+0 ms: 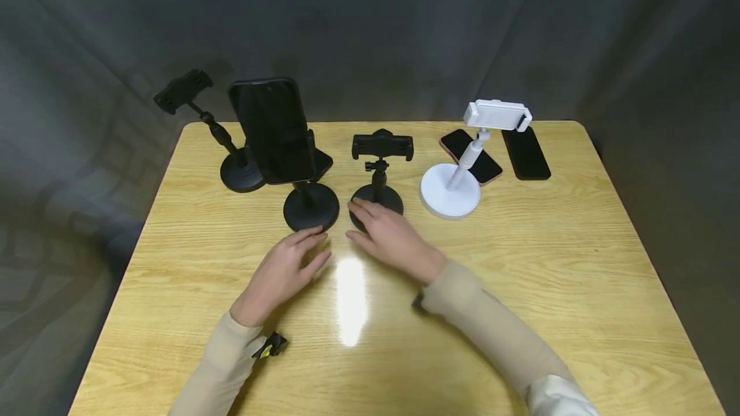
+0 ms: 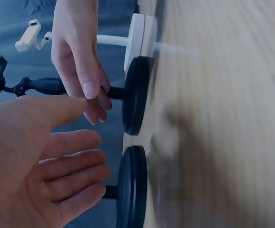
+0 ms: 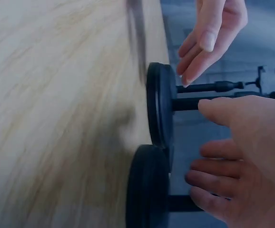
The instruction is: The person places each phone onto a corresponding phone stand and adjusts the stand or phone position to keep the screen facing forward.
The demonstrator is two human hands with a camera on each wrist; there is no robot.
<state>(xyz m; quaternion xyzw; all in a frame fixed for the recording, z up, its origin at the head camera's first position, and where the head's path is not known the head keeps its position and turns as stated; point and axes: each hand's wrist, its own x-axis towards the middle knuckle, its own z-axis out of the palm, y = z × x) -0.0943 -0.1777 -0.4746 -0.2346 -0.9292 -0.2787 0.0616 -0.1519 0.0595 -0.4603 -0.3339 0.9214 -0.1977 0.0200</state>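
My left hand [image 1: 279, 276] is held over the table just in front of a black phone stand, whose round base [image 1: 311, 216] is close to the fingertips. A large black smartphone [image 1: 272, 130] stands tilted upright in that stand's clamp. Just before the middle black phone stand [image 1: 381, 146], my right hand [image 1: 396, 236] covers part of its round base; touching or apart I cannot tell. The clamp on this middle stand holds no phone. Both wrist views show the left palm [image 2: 56, 175] and the right palm [image 3: 256, 166] with relaxed fingers, gripping nothing.
Another black stand [image 1: 222, 137] with a vacant clamp leans at the back left. A white phone stand [image 1: 457, 188] stands right of centre, with a pink-edged phone [image 1: 488, 169] behind it and a black phone [image 1: 526, 154] beside. One more phone [image 1: 322, 164] lies partly hidden.
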